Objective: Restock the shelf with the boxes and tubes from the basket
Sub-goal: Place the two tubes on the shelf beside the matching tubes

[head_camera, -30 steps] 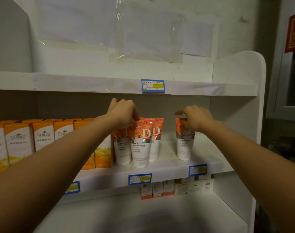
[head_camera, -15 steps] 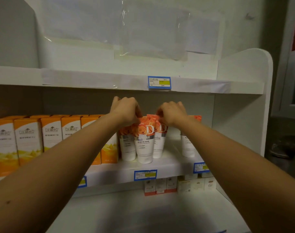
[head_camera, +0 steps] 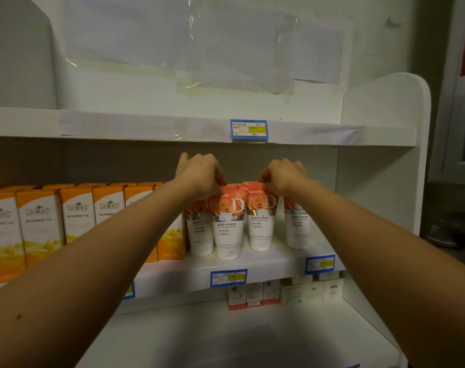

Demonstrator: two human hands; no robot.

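Observation:
Several white tubes with orange rose tops stand cap-down on the middle shelf [head_camera: 265, 261]. My left hand [head_camera: 199, 173] pinches the top edge of the front tube [head_camera: 230, 227], with another tube [head_camera: 199, 235] just behind it to the left. My right hand [head_camera: 284, 176] pinches the top of the neighbouring tube [head_camera: 261, 227]. A further tube [head_camera: 296, 229] stands apart to the right, partly hidden by my right wrist. A row of orange-and-white boxes [head_camera: 77, 216] fills the shelf's left part. The basket is out of view.
The top shelf [head_camera: 146, 128] carries a blue price tag [head_camera: 248, 129] just above my hands. Small boxes [head_camera: 284, 290] sit at the back of the lower shelf. The white side panel [head_camera: 385, 155] closes the right end. More blue tags mark the middle shelf's front edge.
My right hand left the far-right tube and moved left onto the top of the tube beside the front one. My left hand kept its hold. The view moved closer.

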